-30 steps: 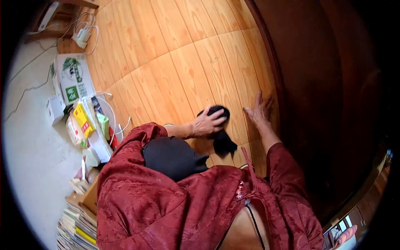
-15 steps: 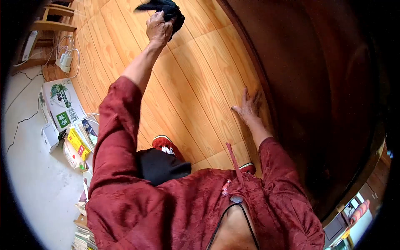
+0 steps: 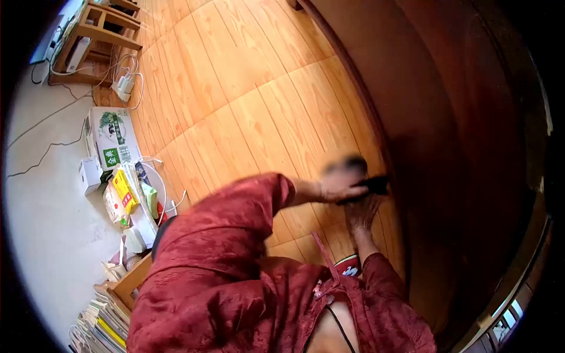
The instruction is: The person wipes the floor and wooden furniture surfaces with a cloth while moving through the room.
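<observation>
A crumpled black cloth (image 3: 375, 185) is in my left hand (image 3: 338, 183), which reaches across my body and is smeared by motion. The fingers of that hand are closed on the cloth. Just below it, my right hand (image 3: 363, 213) meets the cloth from underneath. Its fingertips are hidden behind the black fabric, so whether they grip it does not show. Both hands are close together above the wood-look floor (image 3: 247, 129), beside the edge of a large dark brown wooden panel (image 3: 447, 147).
Along the wall at left stand a white printed carton (image 3: 115, 132), a yellow packet (image 3: 125, 191) and a stack of papers (image 3: 100, 323). A white power strip (image 3: 123, 85) with cables lies by a wooden stool (image 3: 109, 35). My red shoe (image 3: 348, 266) shows below my hands.
My left hand has brought the black cloth from far ahead back and rightward to my right hand. My right hand, spread and bare before, now touches the cloth. The view has shifted.
</observation>
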`<state>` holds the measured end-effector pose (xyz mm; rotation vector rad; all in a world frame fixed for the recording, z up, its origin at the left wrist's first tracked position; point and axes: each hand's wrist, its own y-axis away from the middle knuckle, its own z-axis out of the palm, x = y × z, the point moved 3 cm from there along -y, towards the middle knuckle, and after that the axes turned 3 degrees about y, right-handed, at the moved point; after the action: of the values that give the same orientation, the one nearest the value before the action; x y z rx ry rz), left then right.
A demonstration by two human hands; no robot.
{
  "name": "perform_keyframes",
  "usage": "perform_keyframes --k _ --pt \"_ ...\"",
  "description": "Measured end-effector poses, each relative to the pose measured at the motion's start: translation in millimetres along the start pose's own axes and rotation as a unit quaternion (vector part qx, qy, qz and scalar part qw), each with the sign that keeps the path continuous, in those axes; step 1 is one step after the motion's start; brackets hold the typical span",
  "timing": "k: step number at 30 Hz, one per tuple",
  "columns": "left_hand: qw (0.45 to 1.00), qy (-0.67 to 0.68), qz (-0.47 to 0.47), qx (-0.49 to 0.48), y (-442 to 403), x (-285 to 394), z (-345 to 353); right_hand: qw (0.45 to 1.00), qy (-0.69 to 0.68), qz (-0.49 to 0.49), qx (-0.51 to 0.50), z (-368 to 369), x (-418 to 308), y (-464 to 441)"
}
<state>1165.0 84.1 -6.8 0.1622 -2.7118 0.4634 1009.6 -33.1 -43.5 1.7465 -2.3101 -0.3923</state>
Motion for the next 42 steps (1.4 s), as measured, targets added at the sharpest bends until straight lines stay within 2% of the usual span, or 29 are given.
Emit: perform_keyframes --k 1,2,3,6,9,11,12,13,14,15,17,18,19,20,21,23,24,27,29,31,32,33,35,36,38,39,40,41,42 --pt "0.998 0.024 0.051 0.041 -8.3 9.3 -5.1 0.998 -0.05 0.018 -0.024 -6.4 -3.3 -4.7" --pt "0.998 0.015 0.06 0.002 -17.8 10.8 -13.6 1.0 -0.017 0.005 -0.018 -28.5 -13.0 -7.7" --pt "0.995 0.024 0.09 0.02 -24.1 3.6 -7.8 1.0 0.018 -0.008 -0.017 -38.7 -17.5 -5.5" --pt "0.987 0.049 0.131 0.078 -46.6 -29.9 -0.7 0.995 -0.065 -0.005 0.077 -18.5 -2.8 4.4" --pt "0.997 0.018 0.005 -0.08 -83.8 -75.6 -17.0 0.999 -0.016 -0.036 0.035 -37.3 -10.9 2.3" --pt "0.991 0.053 -0.124 0.011 -119.4 -118.8 -17.3 0.994 -0.02 -0.053 0.092 -29.4 -7.4 -2.2" --pt "0.967 0.118 -0.155 0.164 -132.4 -139.9 -30.4 0.99 -0.015 -0.063 0.121 -28.1 -7.4 -1.4" --pt "0.916 0.181 -0.18 0.309 -138.0 -163.7 -40.4 0.986 -0.012 -0.073 0.149 -30.1 -9.3 -2.6" --pt "0.853 0.36 -0.194 0.326 -135.3 -186.6 -35.8 0.99 -0.011 -0.068 0.126 -29.1 -7.6 -0.4" --pt "0.749 0.52 -0.204 0.356 -132.2 -209.6 -29.8 0.993 -0.012 -0.06 0.103 -29.2 -7.6 0.6" --pt "0.736 0.511 -0.234 0.376 -126.7 -257.1 -36.4 0.995 -0.02 -0.053 0.082 -28.7 -7.8 2.5" --pt "0.791 0.413 -0.232 0.387 -121.3 -285.7 -49.1 0.995 -0.028 -0.055 0.084 -27.8 -8.1 3.4" --pt "0.901 0.169 -0.34 0.211 -120.8 -315.3 -61.3 0.994 -0.034 -0.058 0.085 -28.3 -8.5 2.0" --pt "0.899 0.063 -0.385 0.2 -110.4 -339.1 -74.5 0.994 -0.044 -0.061 0.083 -34.1 -10.9 1.3" --pt "0.863 -0.006 -0.452 0.225 -94.5 -363.6 -93.1 0.994 -0.041 -0.061 0.084 -34.3 -11.9 -0.2" --pt "0.77 -0.053 -0.575 0.274 -53.3 -402.5 -132.4 0.994 -0.035 -0.057 0.085 -34.5 -11.2 0.3" --pt "0.795 -0.277 -0.513 0.169 -29.7 -425.3 -140.8 0.989 -0.048 -0.075 0.119 -35.5 -11.4 -1.0" --pt "0.735 -0.251 -0.607 0.168 48.4 -414.3 -193.3 0.991 -0.053 -0.068 0.102 -31.6 -9.7 0.9" --pt "0.708 -0.162 -0.674 0.137 90.6 -411.5 -206.3 0.99 -0.055 -0.068 0.115 -29.4 -10.2 1.0" --pt "0.719 -0.151 -0.673 0.085 120.3 -402.9 -213.1 0.989 -0.057 -0.067 0.118 -32.7 -12.1 1.2" --pt "0.722 -0.15 -0.663 0.13 131.3 -397.7 -214.9 0.99 -0.057 -0.067 0.112 -35.4 -12.2 1.2" --pt "0.717 -0.079 -0.67 0.177 132.2 -391.8 -227.3 0.991 -0.056 -0.066 0.105 -35.0 -10.7 3.0" --pt "0.707 0.173 -0.559 0.399 117.9 -389.8 -235.2 0.988 -0.045 -0.074 0.128 -34.4 -10.4 1.8" --pt "0.669 0.293 -0.494 0.472 91.4 -390.1 -241.2 0.988 -0.046 -0.074 0.13 -35.3 -10.0 1.7" --pt "0.523 0.516 -0.328 0.594 38.6 -390.1 -253.0 0.989 -0.043 -0.074 0.124 -34.4 -10.3 0.6" --pt "0.591 0.384 -0.433 0.562 13.6 -368.3 -280.4 0.99 -0.039 -0.069 0.118 -33.2 -10.8 1.2" --pt "0.601 0.352 -0.439 0.567 -11.0 -377.2 -283.1 0.991 -0.035 -0.061 0.112 -32.2 -10.9 2.3" --pt "0.648 0.281 -0.433 0.56 -29.6 -404.3 -274.1 0.989 -0.042 -0.071 0.122 -33.2 -11.7 1.6" --pt "0.696 0.28 -0.351 0.56 -53.0 -419.1 -265.4 0.987 -0.048 -0.08 0.132 -34.3 -11.5 0.0"
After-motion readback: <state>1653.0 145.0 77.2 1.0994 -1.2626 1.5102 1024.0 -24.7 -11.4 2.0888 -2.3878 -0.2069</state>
